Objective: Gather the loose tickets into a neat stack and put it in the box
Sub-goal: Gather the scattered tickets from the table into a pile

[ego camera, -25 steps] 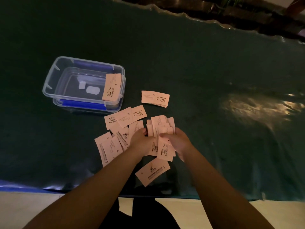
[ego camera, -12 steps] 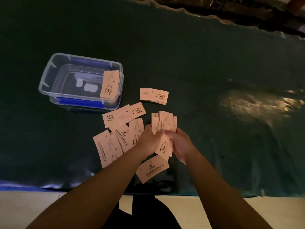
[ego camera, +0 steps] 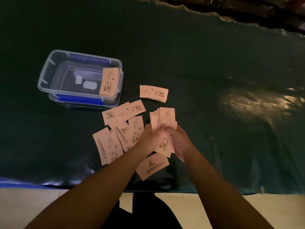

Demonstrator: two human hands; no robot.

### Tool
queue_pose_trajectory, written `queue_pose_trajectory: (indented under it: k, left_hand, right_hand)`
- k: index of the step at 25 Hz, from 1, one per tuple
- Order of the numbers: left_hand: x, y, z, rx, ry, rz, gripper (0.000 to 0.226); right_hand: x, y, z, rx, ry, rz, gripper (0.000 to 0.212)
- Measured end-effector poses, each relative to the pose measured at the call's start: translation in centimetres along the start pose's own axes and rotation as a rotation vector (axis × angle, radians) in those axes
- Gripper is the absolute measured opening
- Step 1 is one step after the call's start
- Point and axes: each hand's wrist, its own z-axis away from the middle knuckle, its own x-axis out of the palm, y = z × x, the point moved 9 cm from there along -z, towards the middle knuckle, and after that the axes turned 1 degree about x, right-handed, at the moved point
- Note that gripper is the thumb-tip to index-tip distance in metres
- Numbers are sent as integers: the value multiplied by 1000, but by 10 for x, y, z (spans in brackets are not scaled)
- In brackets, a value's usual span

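Pale pink tickets printed with a coffee cup lie scattered on a dark green table cover. My left hand [ego camera: 149, 140] and my right hand [ego camera: 180, 142] press together around a bunch of tickets [ego camera: 165, 119] that fans out above my fingers. Several loose tickets [ego camera: 120, 128] lie to the left of my hands, one ticket [ego camera: 152, 166] lies just below them, and a small pile [ego camera: 153, 93] sits further up. A clear plastic box [ego camera: 49, 76] with blue clips stands at the left, with one ticket [ego camera: 109, 81] leaning on its right rim.
The green cover [ego camera: 198, 63] stretches wide to the right and back, with a bright glare patch [ego camera: 257, 103] at the right. The table's near edge [ego camera: 49, 185] runs just below my forearms. A white paper scrap [ego camera: 126, 203] lies on the pale floor below.
My hands have closed in from both sides and drawn the spread tickets between them into a tighter upright bunch. The loose tickets and the box have stayed put.
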Motion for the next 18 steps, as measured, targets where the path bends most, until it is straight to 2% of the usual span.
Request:
queue_pose_trajectory:
  k: [3, 7, 9, 11, 13, 16, 18]
  left_hand:
    - [6, 1, 1, 2, -33, 0, 50]
    - [3, 2, 1, 51, -42, -19, 46]
    - [-14, 10, -2, 157, 40, -175, 49]
    - [-48, 23, -8, 309, 214, -443, 47]
    - [-82, 33, -18, 384, 336, -731, 58]
    - [-113, 38, -39, 353, 332, -957, 77]
    - [-115, 43, -49, 378, 319, -1062, 77]
  right_hand:
    - [8, 1, 0, 13, -15, -34, 33]
    - [18, 4, 4, 34, -35, -76, 36]
    - [17, 3, 4, 39, -30, -113, 37]
    - [17, 3, 3, 52, -6, -115, 44]
    - [20, 4, 4, 65, 9, -90, 50]
    - [27, 5, 6, 77, 17, -70, 49]
    - [28, 4, 6, 80, 28, -64, 46]
